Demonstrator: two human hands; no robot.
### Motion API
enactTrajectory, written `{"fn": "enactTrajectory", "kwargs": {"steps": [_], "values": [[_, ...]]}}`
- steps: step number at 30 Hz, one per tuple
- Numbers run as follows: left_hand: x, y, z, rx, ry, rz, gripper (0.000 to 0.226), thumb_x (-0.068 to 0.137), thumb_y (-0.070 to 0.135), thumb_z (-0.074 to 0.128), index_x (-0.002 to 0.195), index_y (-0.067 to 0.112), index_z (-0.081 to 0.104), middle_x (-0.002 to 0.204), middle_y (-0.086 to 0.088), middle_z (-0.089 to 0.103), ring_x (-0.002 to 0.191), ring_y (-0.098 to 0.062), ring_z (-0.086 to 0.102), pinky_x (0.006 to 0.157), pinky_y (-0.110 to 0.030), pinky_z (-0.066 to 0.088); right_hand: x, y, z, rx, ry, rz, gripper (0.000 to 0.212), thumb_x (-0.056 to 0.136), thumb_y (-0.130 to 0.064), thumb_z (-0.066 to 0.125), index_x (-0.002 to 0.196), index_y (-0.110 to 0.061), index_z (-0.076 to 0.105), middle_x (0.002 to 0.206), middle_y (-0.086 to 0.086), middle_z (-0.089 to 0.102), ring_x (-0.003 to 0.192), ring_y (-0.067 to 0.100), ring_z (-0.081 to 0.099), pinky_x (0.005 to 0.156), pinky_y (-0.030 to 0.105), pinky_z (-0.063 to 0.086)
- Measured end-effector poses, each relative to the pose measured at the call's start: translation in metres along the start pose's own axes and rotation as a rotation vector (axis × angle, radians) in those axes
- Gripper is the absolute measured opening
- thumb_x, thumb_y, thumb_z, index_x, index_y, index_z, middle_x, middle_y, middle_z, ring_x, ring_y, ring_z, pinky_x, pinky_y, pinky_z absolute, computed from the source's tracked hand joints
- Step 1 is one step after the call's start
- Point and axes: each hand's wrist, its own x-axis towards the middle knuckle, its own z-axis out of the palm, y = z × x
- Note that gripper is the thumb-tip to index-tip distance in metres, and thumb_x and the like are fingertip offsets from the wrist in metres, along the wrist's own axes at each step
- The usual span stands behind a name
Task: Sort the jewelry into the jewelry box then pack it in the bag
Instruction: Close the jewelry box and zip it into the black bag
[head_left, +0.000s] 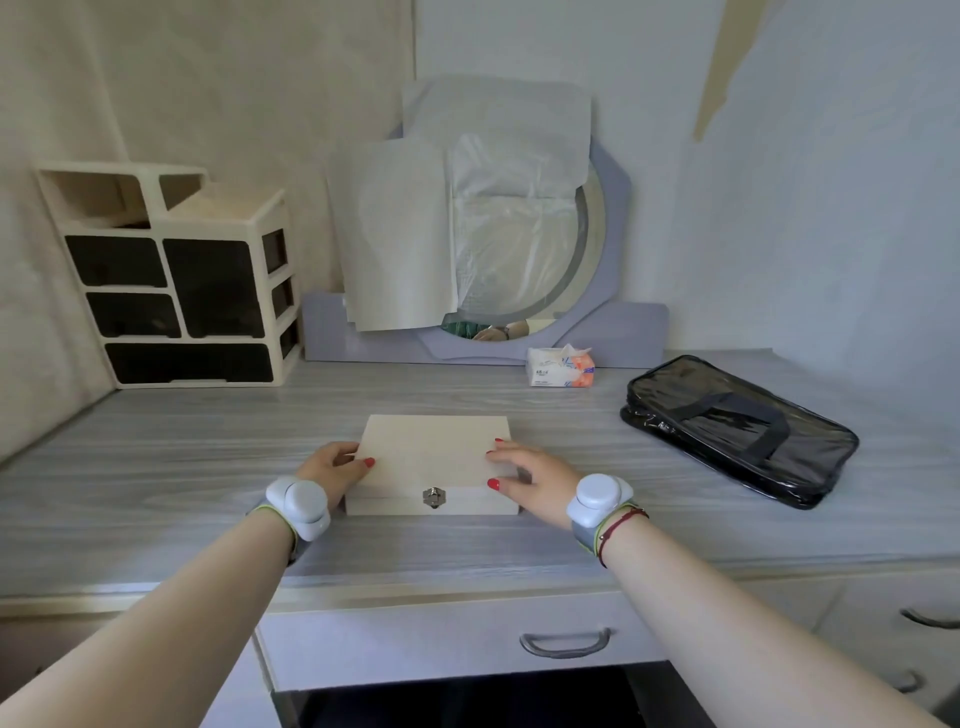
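Note:
A pale wooden jewelry box (434, 452) lies closed on the grey tabletop, its metal clasp (434, 497) facing me. My left hand (337, 465) grips its left side, thumb on the lid. My right hand (527, 470) grips the right side, fingers spread over the lid's corner. A black, partly transparent bag (737, 428) with a dark handle lies flat to the right of the box, zipped as far as I can tell. No loose jewelry is visible.
A cream drawer organiser (176, 280) stands at the back left. A mirror (498, 249) covered with paper leans on the back wall, a tissue pack (560, 366) in front of it. Below the table edge is a drawer with a metal handle (565, 643).

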Motion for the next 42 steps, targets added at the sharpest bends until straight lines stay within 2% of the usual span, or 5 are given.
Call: {"fn": "enactTrajectory", "kwargs": {"steps": [9, 22, 29, 37, 42], "values": [[0.012, 0.024, 0.000, 0.163, 0.019, -0.107, 0.039, 0.088, 0.015, 0.061, 0.126, 0.005, 0.054, 0.120, -0.016, 0.060, 0.107, -0.035, 0.056, 0.091, -0.035, 0.046, -0.011, 0.017, -0.020, 0.184, 0.060, 0.116, 0.037, 0.089, -0.024, 0.059, 0.126, -0.029, 0.055, 0.135, -0.008, 0.053, 0.123, 0.012, 0.052, 0.101, 0.026, 0.041], [0.008, 0.088, 0.039, 0.442, 0.055, 0.118, 0.043, 0.089, 0.014, 0.054, 0.132, 0.014, 0.048, 0.134, -0.006, 0.053, 0.116, -0.028, 0.053, 0.096, -0.033, 0.041, -0.028, 0.055, -0.060, 0.201, 0.257, 0.309, 0.013, 0.088, -0.023, 0.058, 0.097, -0.026, 0.067, 0.105, -0.002, 0.069, 0.094, 0.018, 0.064, 0.068, 0.021, 0.047], [0.024, 0.140, 0.112, 0.356, -0.200, 0.235, 0.030, 0.088, 0.014, 0.053, 0.118, 0.018, 0.057, 0.120, -0.008, 0.063, 0.108, -0.028, 0.059, 0.099, -0.037, 0.046, -0.058, 0.102, -0.124, 0.031, 0.444, 0.416, 0.017, 0.087, -0.021, 0.053, 0.083, -0.033, 0.064, 0.101, -0.005, 0.068, 0.096, 0.017, 0.063, 0.074, 0.023, 0.041], [0.045, 0.163, 0.245, 0.341, -0.418, 0.196, 0.029, 0.090, 0.006, 0.050, 0.117, 0.007, 0.058, 0.110, -0.015, 0.063, 0.087, -0.025, 0.055, 0.091, -0.037, 0.049, -0.095, 0.167, -0.171, -0.372, 0.565, 0.571, 0.042, 0.082, -0.041, 0.062, 0.121, -0.025, 0.057, 0.131, -0.001, 0.052, 0.125, 0.025, 0.045, 0.101, 0.037, 0.039], [0.071, 0.164, 0.305, 0.148, -0.417, 0.068, 0.030, 0.094, 0.011, 0.046, 0.122, 0.004, 0.054, 0.097, -0.011, 0.057, 0.093, -0.029, 0.055, 0.083, -0.032, 0.046, -0.099, 0.208, -0.177, -0.226, 0.646, 0.670, 0.061, 0.081, -0.050, 0.061, 0.133, -0.023, 0.046, 0.144, 0.004, 0.038, 0.136, 0.027, 0.031, 0.111, 0.040, 0.032]]}}
